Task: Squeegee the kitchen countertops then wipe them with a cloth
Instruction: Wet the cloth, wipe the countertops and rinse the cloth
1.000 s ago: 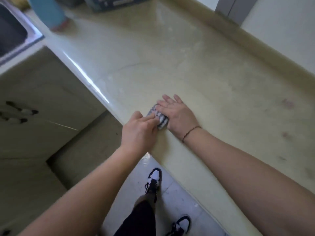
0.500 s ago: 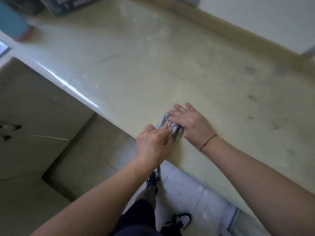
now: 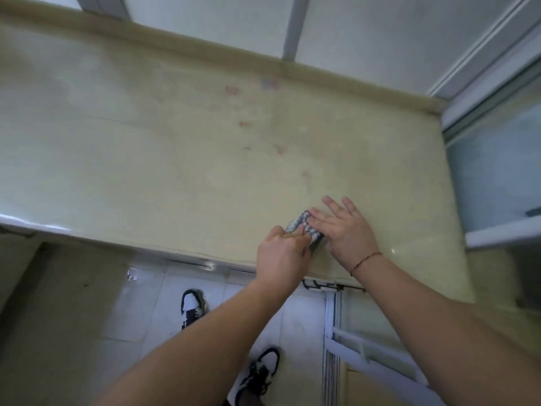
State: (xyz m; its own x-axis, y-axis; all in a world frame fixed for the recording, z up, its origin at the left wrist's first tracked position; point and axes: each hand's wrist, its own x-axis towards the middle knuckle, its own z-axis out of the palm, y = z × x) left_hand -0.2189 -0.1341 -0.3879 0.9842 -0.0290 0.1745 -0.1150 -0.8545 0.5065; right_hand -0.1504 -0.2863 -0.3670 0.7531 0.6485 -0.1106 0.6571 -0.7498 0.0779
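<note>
Folded cloth on countertop between hands: left hand pinches it, right hand presses flat.

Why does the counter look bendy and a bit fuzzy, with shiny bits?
Head view: the wide-angle lens bends the countertop edge; the whole picture is slightly soft, so the striped cloth under the left hand and right hand smears; glare brightens the front edge at left.

One view only — your head camera looked steeply down, close over the countertop front edge, floor tiles below.
</note>
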